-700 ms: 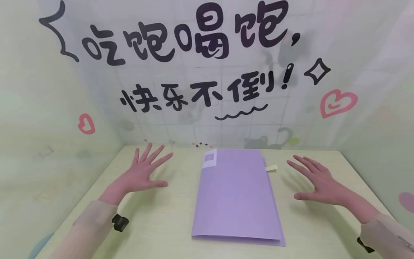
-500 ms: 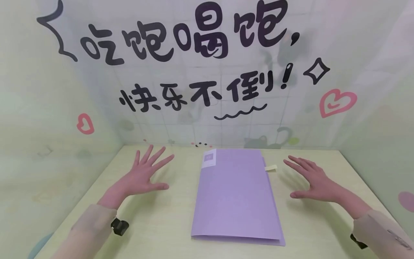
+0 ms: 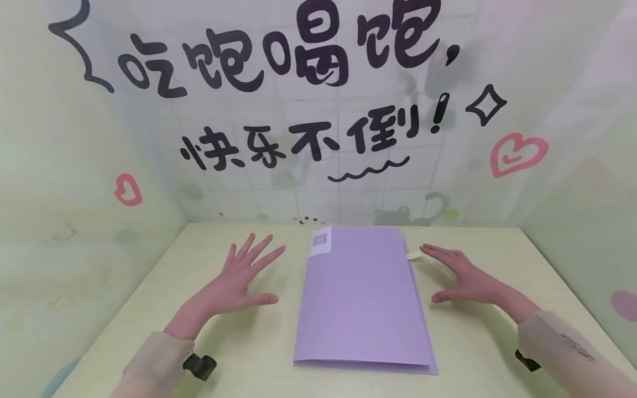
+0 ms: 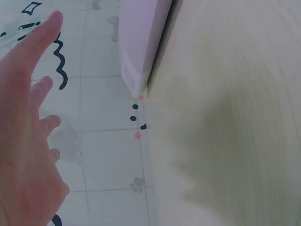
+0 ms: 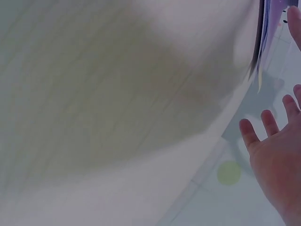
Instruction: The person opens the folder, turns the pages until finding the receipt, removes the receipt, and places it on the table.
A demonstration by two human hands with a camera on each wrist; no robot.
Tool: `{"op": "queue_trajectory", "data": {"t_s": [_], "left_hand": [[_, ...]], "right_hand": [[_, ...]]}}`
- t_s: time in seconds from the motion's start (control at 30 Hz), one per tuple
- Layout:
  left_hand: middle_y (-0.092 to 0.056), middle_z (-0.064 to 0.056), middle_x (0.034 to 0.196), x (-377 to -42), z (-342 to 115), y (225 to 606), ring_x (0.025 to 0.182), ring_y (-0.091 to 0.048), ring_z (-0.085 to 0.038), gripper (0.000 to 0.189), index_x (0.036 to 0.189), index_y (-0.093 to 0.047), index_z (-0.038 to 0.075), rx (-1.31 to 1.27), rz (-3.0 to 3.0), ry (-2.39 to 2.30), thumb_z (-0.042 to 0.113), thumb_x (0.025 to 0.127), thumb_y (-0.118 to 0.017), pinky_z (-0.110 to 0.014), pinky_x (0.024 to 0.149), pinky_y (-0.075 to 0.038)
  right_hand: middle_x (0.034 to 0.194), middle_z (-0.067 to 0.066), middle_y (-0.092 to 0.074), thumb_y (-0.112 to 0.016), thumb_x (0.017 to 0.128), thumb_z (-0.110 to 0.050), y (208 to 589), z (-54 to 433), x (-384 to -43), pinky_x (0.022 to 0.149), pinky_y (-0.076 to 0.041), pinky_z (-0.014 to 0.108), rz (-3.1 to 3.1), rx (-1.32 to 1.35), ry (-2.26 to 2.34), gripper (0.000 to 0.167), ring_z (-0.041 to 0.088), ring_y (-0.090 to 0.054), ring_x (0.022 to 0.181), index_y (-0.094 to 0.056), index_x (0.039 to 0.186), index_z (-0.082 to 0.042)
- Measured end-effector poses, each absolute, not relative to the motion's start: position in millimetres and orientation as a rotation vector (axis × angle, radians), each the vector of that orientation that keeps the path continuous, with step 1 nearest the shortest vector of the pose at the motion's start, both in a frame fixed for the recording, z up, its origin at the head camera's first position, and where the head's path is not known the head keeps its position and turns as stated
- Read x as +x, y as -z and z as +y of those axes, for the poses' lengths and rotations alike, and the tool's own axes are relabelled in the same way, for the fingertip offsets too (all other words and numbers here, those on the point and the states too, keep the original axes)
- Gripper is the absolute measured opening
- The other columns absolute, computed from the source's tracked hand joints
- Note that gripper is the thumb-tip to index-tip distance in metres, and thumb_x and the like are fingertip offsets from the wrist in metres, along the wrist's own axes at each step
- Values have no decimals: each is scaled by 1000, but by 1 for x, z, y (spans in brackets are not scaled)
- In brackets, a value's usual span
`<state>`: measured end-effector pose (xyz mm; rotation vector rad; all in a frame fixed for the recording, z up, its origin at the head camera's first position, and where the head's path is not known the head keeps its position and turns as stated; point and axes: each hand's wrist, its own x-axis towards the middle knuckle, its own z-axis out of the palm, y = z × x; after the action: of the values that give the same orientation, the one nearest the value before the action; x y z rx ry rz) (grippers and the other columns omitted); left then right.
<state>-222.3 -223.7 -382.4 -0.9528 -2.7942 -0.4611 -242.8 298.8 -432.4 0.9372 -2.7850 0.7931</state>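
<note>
A closed purple folder (image 3: 365,298) lies on the pale wooden table, a white label (image 3: 320,241) at its upper left corner. From its right edge sticks out a small cream paper tab (image 3: 415,256). To the left of the folder my left hand (image 3: 236,284) hovers over the table, fingers spread and holding nothing; the left wrist view shows the folder (image 4: 143,37) apart from that hand. On the other side my right hand (image 3: 463,279) is held with fingers extended, its fingertips close to the tab; whether they touch it I cannot tell.
The table (image 3: 239,354) meets a printed curtain (image 3: 308,188) at the back, with dark lettering and hearts on it. Similar sheets hang along the left and right sides. Each sleeve has a small black device (image 3: 200,366) at the wrist.
Both hands have moved inward toward the folder, the right one farther, so its fingertips are now near the tab. The folder stays in place; the view has shifted slightly.
</note>
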Motion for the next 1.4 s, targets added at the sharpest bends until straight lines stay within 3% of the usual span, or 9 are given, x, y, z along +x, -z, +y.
{"op": "queue_trajectory", "data": {"t_s": [0.27,0.4,0.57,0.73,0.9,1.13,1.4], "left_hand": [[-9,-3,168,-209,-207,383,155,2,-41,95,157,-23,35,-963,-2809,636,57,80,-74,-74,118,-2],[-7,1,169,-200,-200,385,155,-2,-37,94,157,-21,38,-950,-2829,743,56,81,-74,-68,121,-13],[-10,0,168,-188,-188,390,155,-7,-37,93,156,-21,41,-923,-2846,801,55,81,-74,-68,116,-28],[-11,0,168,-178,-167,404,155,-11,-35,93,156,-21,40,-1000,-2833,839,53,81,-74,-61,117,-31],[-14,4,167,-163,-150,417,154,-15,-33,92,155,-22,41,-1017,-2806,890,56,81,-73,-59,115,-37],[-26,10,164,-140,-136,430,153,-23,-28,83,151,-34,41,-960,-2754,914,56,80,-74,-55,117,-35],[-53,10,146,-128,-121,443,137,-47,-17,70,136,-58,32,-886,-2639,807,50,74,-82,-40,110,-46]], "right_hand": [[154,19,-41,-84,75,-42,442,287,-254,102,-30,45,-2791,964,-796,91,40,-38,135,-44,147,-5],[150,18,-47,-83,76,-41,444,282,-258,99,-31,43,-2807,961,-804,82,39,-41,132,-50,143,-6],[147,20,-50,-82,77,-38,445,277,-261,98,-36,46,-2846,937,-856,77,40,-43,128,-52,141,-6],[144,19,-53,-83,78,-33,447,276,-262,97,-38,44,-2879,931,-877,72,39,-46,124,-56,137,-3],[144,19,-53,-83,77,-35,451,276,-264,99,-39,52,-2903,924,-862,70,40,-45,123,-58,134,-4],[140,18,-54,-84,75,-35,452,274,-263,98,-40,63,-2905,895,-799,68,43,-46,121,-60,132,-5],[139,21,-55,-83,76,-33,447,270,-262,98,-38,66,-2905,916,-784,68,47,-46,121,-59,132,-3]]}}
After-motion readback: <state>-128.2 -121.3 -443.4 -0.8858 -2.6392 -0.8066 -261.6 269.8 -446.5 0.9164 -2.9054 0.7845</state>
